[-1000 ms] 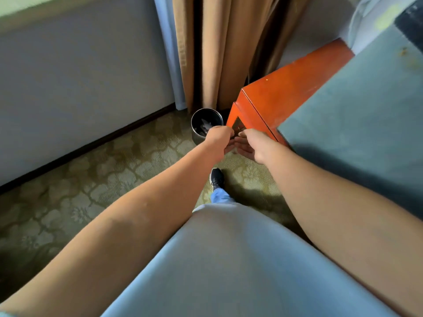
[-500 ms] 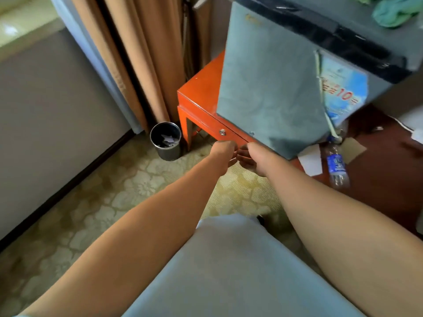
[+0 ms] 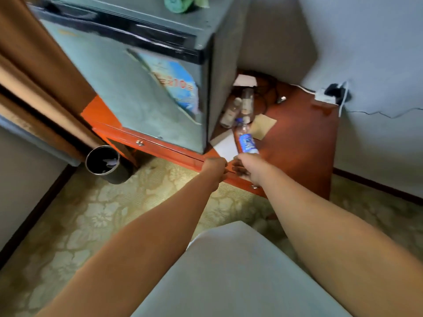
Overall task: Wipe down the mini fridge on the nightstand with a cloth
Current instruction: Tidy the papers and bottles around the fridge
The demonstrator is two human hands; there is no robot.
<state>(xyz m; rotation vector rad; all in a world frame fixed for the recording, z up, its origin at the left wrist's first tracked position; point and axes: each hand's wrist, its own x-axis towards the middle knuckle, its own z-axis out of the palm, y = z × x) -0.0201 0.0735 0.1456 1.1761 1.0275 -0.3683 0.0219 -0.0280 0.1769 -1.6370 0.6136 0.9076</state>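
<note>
Mini fridge (image 3: 128, 88) standing on the left part of the orange desk (image 3: 297, 138), door facing the camera, a blue printed card (image 3: 180, 88) tucked into a pocket on the door front. Green cloth (image 3: 180, 3) bunched on top of the fridge, near the back edge, well apart from both hands. Left hand (image 3: 214, 167) and right hand (image 3: 246, 167) held close together in front of the desk's front edge, just right of the fridge's lower corner. Fingers of both curled inward, nothing visibly held; cannot tell whether truly clenched or loosely relaxed. Blue-labelled water bottle (image 3: 246, 140) lying on the desk just beyond the right hand, clear bottles (image 3: 238, 108) and papers behind it. Black bin (image 3: 104, 162) on the patterned carpet, left of the desk.
</note>
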